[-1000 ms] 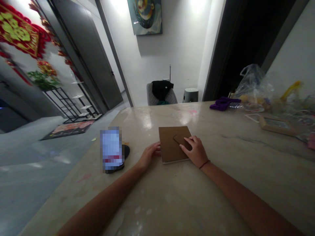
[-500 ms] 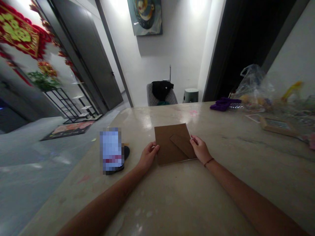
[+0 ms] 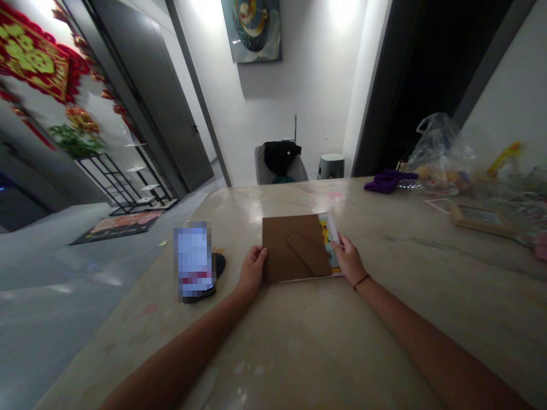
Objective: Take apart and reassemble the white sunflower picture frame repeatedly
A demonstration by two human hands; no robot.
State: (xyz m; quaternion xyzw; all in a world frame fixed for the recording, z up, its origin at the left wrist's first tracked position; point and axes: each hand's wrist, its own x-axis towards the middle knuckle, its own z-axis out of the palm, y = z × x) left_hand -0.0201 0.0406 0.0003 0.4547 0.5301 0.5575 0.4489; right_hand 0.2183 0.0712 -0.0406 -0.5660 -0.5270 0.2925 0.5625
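Between my two hands is a brown backing board (image 3: 294, 256) with a slanted stand flap cut into its face. My left hand (image 3: 253, 266) pinches the board's left edge, thumb on top. Along the board's right side a strip of a colourful picture (image 3: 328, 242) with a white border shows from underneath. My right hand (image 3: 347, 257) grips that picture's right edge, thumb on top and fingers curled below. Board and picture are held low over the table; I cannot tell whether they touch it.
A phone with a blurred screen (image 3: 194, 256) stands propped on a black holder (image 3: 219, 264) to the left on the marble table (image 3: 299, 347). To the right lie a wooden picture frame (image 3: 482, 221), a purple cloth (image 3: 380, 180) and a clear plastic bag (image 3: 444, 148). A chair (image 3: 261, 164) stands beyond.
My left hand has slid the backing board to the left. The colourful picture's right strip is now uncovered; my right hand has stayed at its edge, shifting only slightly.
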